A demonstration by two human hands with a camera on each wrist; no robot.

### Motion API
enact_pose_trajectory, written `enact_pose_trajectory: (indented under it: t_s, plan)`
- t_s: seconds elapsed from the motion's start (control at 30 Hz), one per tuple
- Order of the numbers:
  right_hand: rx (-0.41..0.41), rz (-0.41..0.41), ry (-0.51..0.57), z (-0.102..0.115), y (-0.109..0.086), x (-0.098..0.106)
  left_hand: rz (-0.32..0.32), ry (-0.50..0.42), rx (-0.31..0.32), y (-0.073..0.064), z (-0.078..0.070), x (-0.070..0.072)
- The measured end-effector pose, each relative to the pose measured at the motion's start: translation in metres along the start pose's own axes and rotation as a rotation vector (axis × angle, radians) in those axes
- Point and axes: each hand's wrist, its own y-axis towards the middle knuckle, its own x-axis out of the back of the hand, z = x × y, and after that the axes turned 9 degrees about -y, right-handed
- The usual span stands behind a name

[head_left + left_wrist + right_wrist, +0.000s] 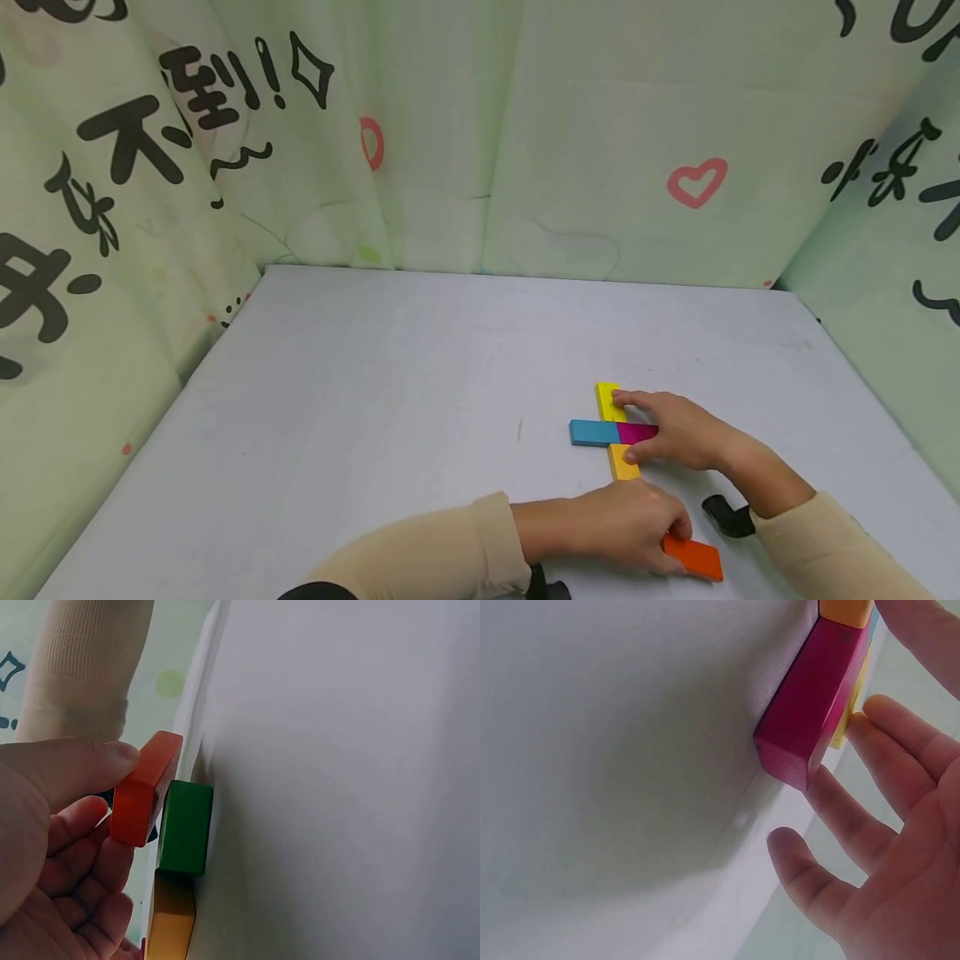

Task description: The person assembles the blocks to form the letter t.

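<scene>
My left hand (626, 521) pinches an orange-red block (697, 560) between thumb and fingers near the table's front. In the left wrist view that block overlaps a green block (187, 829), whose end meets an amber block (172, 919). The head view hides the green one under my left hand. My right hand (690, 429) has its fingers spread around a cross of blocks. Its fingertip is at the yellow block (606, 402), its thumb at the amber block (621, 468). Between these lie a blue block (592, 432) and a magenta block (632, 432), end to end.
The blocks lie on a white table (375, 400), right of its middle. Pale green curtains (570, 167) with black lettering and hearts hang behind it and along both sides. Black straps show at both wrists, and beige sleeves (420, 550) cover the forearms.
</scene>
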Motion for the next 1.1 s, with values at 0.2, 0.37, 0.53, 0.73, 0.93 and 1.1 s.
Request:
enact_pose_trajectory:
  t_s: [0.2,0.37,0.53,0.73,0.93,1.1]
  plan:
    - [-0.004,0.002,0.007,0.001,0.0,0.0,0.01,0.045,-0.016,0.004,-0.002,-0.004]
    - [-0.006,-0.004,-0.004,0.001,0.0,0.0,0.008,0.057,-0.045,0.005,-0.004,-0.005]
    - [-0.011,-0.003,-0.002,0.002,-0.001,0.0,0.016,0.074,-0.047,0.008,-0.007,-0.007]
    - [-0.012,-0.001,0.001,0.002,-0.001,0.0,0.026,0.073,-0.037,0.012,-0.008,-0.009]
    - [-0.009,0.006,0.007,0.002,-0.001,0.001,0.025,0.074,-0.038,0.015,-0.007,-0.011]
    - [-0.005,0.013,0.014,0.001,-0.001,0.001,0.024,0.057,-0.039,0.016,-0.006,-0.012]
